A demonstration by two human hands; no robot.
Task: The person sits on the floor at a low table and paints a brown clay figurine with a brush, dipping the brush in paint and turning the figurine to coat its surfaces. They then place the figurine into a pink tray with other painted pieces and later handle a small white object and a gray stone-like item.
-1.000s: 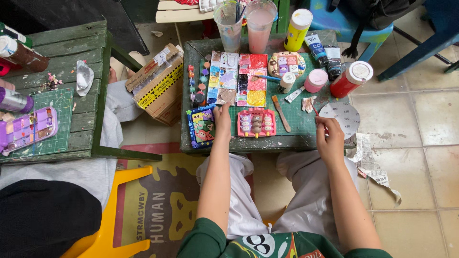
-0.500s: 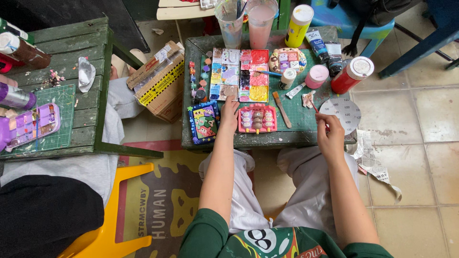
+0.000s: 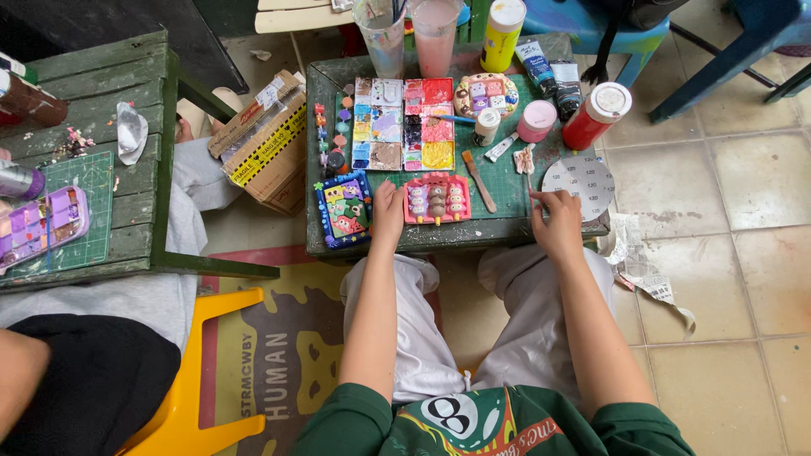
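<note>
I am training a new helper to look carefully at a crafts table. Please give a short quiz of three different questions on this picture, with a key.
1. True or false: the left hand rests beside the pink tray of small figures.
2. Which is nearest the right hand? A: the grey round disc; B: the yellow bottle; C: the cardboard box.
3. Fill in: the paint palette lies on a ___ cutting mat.

Key: 1 true; 2 A; 3 green.
</note>
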